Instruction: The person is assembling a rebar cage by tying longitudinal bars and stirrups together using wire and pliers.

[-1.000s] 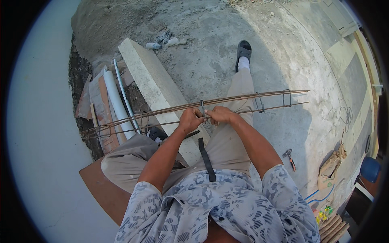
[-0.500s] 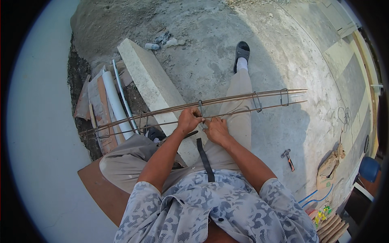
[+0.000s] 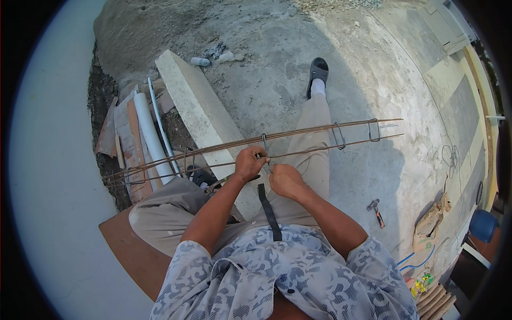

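1. The steel stirrup (image 3: 264, 141) crosses the rusty upper bars (image 3: 306, 129) and the lower bar (image 3: 314, 150), above the concrete beam (image 3: 205, 109) and near the person's legs.
2. The left hand (image 3: 249, 162) is nearly closed, thumb and fingertips pinched on the stirrup's lower end beside the lower bar. That pinch should stay firm, so the stirrup neither slides nor leans.
3. The right hand (image 3: 286, 180) sits just below the lower bar, fingers curled inward; how tightly, and on what, cannot be told. It would do best working close to the joint, with small, even pulls.
4. The bars are long and thin, so they will probably flex or roll; light, steady pressure seems wiser than tugging.
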`<move>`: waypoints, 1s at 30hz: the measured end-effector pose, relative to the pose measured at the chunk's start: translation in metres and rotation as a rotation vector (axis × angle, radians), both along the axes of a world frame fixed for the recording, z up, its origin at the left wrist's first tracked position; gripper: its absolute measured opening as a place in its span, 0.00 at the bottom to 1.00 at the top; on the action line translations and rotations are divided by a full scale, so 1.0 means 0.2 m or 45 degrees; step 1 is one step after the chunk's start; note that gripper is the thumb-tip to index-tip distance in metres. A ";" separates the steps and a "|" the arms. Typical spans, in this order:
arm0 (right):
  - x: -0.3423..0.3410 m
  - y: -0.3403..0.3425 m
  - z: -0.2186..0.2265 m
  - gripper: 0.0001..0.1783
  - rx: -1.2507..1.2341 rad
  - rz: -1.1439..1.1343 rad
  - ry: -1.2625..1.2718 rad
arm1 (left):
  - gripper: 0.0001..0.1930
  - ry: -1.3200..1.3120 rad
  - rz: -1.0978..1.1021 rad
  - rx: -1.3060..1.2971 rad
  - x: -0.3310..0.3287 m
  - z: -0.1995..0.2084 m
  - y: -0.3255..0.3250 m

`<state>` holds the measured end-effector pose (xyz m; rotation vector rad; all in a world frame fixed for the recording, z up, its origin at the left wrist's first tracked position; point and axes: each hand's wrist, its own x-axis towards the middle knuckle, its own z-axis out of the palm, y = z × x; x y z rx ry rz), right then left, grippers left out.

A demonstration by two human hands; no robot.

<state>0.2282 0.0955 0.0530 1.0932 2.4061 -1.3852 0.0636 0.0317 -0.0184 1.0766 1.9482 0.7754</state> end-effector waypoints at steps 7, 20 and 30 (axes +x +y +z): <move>0.01 -0.02 0.21 0.09 0.078 0.188 -0.061 | 0.08 0.061 -0.181 0.182 -0.02 -0.01 -0.01; -0.23 0.46 -0.11 0.08 0.528 0.012 0.258 | 0.10 0.129 -0.121 -0.058 0.04 0.03 0.03; -0.14 0.45 0.17 0.12 -0.033 0.536 0.044 | 0.09 -0.120 -0.283 -0.033 -0.08 0.00 0.06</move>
